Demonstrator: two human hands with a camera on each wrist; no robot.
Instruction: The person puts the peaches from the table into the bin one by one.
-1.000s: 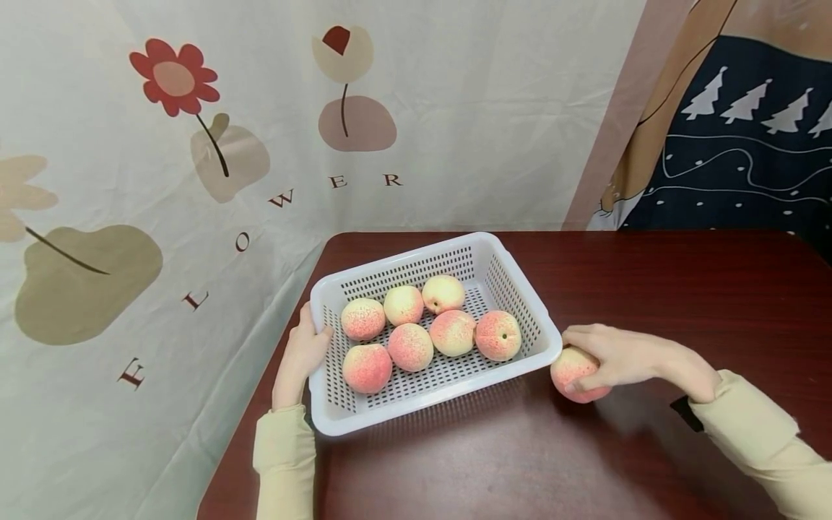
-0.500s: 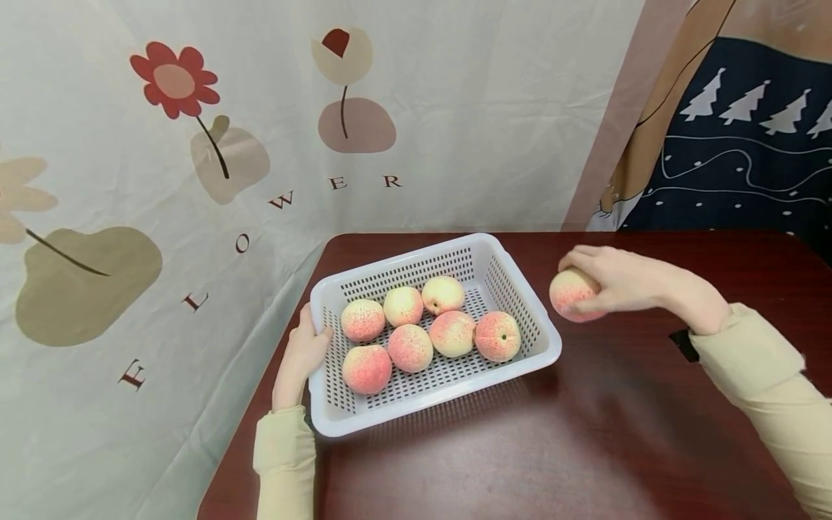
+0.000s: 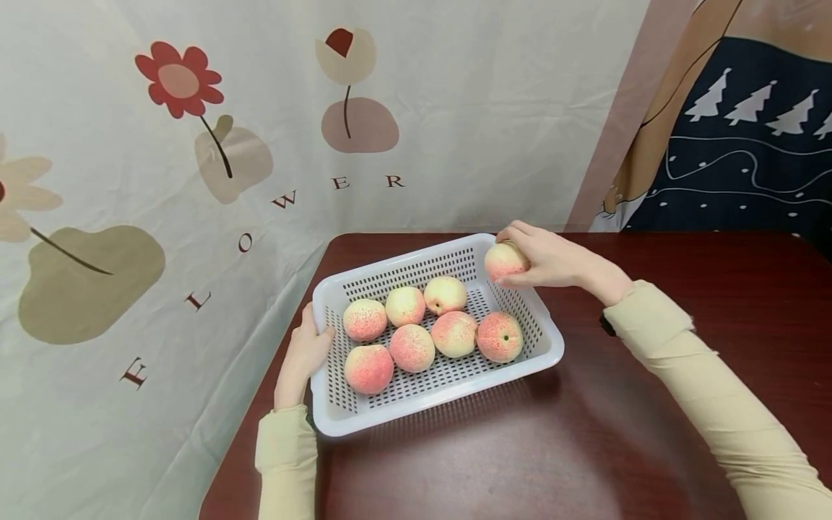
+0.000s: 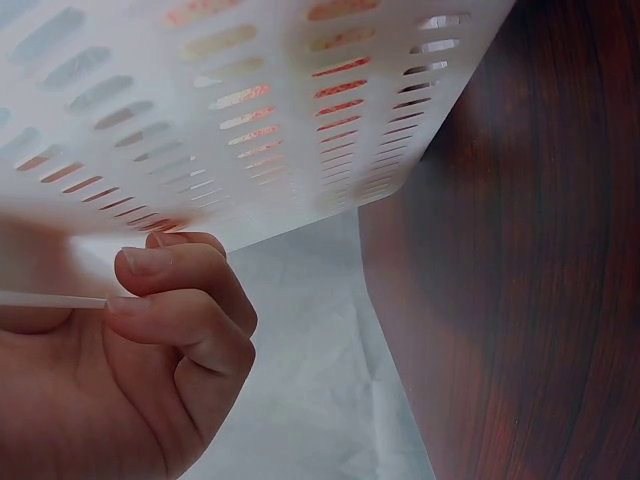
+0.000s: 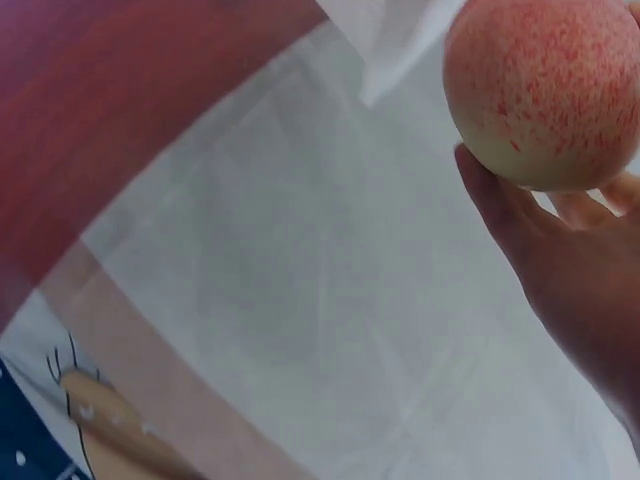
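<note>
A white plastic basket [image 3: 429, 401] with slotted walls holds several pink-and-yellow peaches, among them a redder peach [image 3: 368, 369] at its near left. My left hand [image 3: 305, 354] grips the basket's left rim; in the left wrist view its curled fingers [image 4: 190, 330] hook under the edge. My right hand [image 3: 548, 256] holds another peach [image 3: 505, 261] over the basket's far right corner, above the ones lying inside. Seen from the right wrist, this held peach [image 5: 548, 90] rests between thumb and fingers, with part of the white basket [image 5: 385, 40] beside it.
The basket is over a dark red-brown wooden table [image 3: 455, 462]. Behind and to the left hangs a pale curtain [image 3: 494, 108] printed with flowers and letters. A dark blue printed cloth [image 3: 747, 159] hangs at the back right.
My right hand has lifted the peach from the table right of the basket, then carried it up and left over the basket's far right corner. My left hand keeps its grip on the rim.
</note>
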